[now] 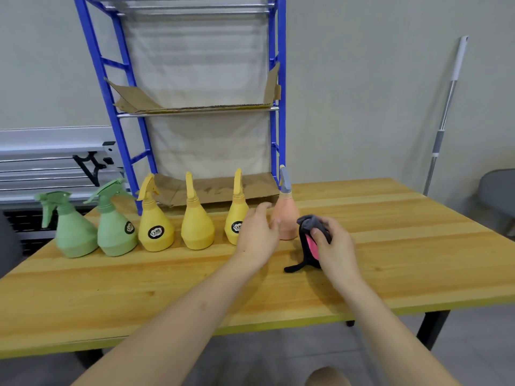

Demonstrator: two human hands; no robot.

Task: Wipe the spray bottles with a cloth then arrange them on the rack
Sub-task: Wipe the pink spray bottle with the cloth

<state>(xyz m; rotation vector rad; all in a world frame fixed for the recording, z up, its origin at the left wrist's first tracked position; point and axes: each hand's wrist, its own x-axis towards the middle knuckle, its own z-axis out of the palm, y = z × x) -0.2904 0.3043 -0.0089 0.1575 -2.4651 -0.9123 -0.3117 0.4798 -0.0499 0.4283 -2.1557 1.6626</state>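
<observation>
Right now right hand (333, 243) fingers pinch the cloth (309, 240) (left hand (257, 232) relaxed).

yellow bottle (155, 229) | black round label | reads "Q", rest illegible

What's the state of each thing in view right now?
Green bottles: upright on table, side by side.
Yellow bottles: upright in the same row.
Pink bottle: upright, at the row's right end.
Left hand: open, reaching toward the pink bottle.
Right hand: grips cloth.
Cloth: bunched, tail on table.
Rack: shelves lined with cardboard, no bottles.
</observation>
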